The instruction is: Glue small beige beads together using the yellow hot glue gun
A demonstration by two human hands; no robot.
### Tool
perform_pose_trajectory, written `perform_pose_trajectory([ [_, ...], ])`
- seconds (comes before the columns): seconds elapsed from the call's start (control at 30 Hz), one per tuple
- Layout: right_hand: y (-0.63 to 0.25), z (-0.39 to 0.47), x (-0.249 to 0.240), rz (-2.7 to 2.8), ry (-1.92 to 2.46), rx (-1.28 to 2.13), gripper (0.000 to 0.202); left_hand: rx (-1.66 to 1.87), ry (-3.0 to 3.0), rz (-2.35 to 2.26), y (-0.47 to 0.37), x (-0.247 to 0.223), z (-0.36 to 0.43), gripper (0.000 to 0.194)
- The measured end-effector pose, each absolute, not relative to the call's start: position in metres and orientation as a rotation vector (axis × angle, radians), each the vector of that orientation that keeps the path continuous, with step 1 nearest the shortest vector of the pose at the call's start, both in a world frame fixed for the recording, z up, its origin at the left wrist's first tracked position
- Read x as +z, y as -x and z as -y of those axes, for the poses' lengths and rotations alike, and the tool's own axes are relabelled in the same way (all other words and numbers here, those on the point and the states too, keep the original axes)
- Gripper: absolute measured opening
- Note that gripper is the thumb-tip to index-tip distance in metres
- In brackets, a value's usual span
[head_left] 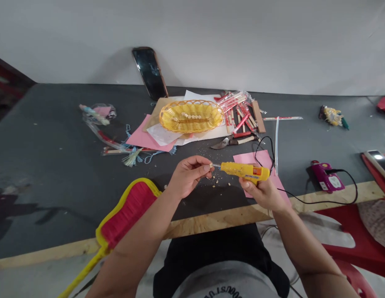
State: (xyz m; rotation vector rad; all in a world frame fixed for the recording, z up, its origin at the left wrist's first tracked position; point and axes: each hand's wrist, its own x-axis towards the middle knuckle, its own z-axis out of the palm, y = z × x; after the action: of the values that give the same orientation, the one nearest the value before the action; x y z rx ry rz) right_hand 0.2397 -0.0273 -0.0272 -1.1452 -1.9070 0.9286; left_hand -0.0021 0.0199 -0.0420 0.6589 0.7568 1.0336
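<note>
My right hand (261, 192) is wrapped round the handle of a yellow hot glue gun (245, 170), whose nozzle points left. My left hand (194, 174) pinches a tiny pale piece (211, 165) at the nozzle's tip; the fingers cover most of it, so its kind is unclear. Small pale crumbs (215, 182) lie on the dark table below. Beyond the hands, a yellow woven basket (167, 124) holds a short row of small pale pieces (192, 116). Pruning shears (222, 144) lie between the basket and the glue gun.
Wrapped chopsticks (242, 109) are heaped right of the basket. Pink paper (143, 134) and blue tassels (133, 157) lie left. A phone (150, 72) leans on the wall. The gun's black cord (304, 202) runs toward a purple power box (327, 177). A red-yellow fan-shaped item (127, 211) overhangs the front edge.
</note>
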Motion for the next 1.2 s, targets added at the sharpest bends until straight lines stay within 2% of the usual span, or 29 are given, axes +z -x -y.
perform_pose_trajectory([
  [0.5,-0.232,0.024,-0.033,1.757,1.19,1.084,0.03,1.076,-0.623,-0.847,0.002,-0.037,-0.018,0.036],
  [0.77,-0.247,0.011,-0.022,1.459,1.263,1.212,0.052,1.158,-0.612,-0.81,0.006,-0.039,-0.02,0.033],
  [0.97,-0.287,-0.006,-0.022,1.228,1.431,1.262,0.06,1.178,-0.564,-0.812,0.006,-0.04,-0.023,0.035],
  [1.03,-0.299,-0.011,-0.027,1.223,1.496,1.284,0.07,1.202,-0.545,-0.813,0.005,-0.04,-0.024,0.036],
  [1.13,-0.31,-0.017,-0.035,1.237,1.747,1.198,0.086,1.219,-0.54,-0.806,0.005,-0.041,-0.027,0.036],
  [1.2,-0.314,-0.02,-0.038,1.367,1.949,1.038,0.085,1.21,-0.538,-0.805,0.005,-0.041,-0.029,0.035],
])
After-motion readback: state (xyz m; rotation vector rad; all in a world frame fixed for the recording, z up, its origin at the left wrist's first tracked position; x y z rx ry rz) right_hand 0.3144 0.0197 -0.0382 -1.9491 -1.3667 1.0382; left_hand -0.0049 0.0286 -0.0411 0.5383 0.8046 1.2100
